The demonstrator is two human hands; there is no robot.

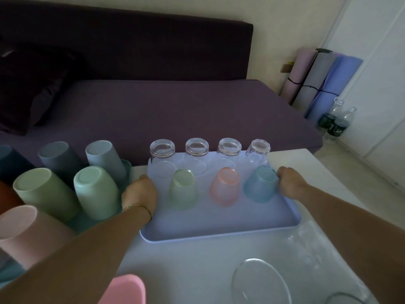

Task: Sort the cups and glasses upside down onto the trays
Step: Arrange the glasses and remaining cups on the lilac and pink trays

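Note:
A light blue tray [219, 224] lies on the white table. Several clear glasses stand upside down along its far edge, the leftmost clear glass [162, 150] among them. In front of them stand a green glass [183, 188], a pink glass [223, 186] and a blue glass [259, 183], all upside down. My left hand [140, 194] grips the tray's left rim. My right hand [290, 183] grips its right rim beside the blue glass. To the left, a teal tray [128, 170] holds several upturned plastic cups, a mint cup [96, 189] nearest.
A clear glass [260, 281] lies on its side on the table at the front right, and a pink cup [128, 289] is at the bottom edge. A purple sofa [153, 110] runs behind the table. Rolled mats [317, 82] and bottles [335, 121] stand at the right wall.

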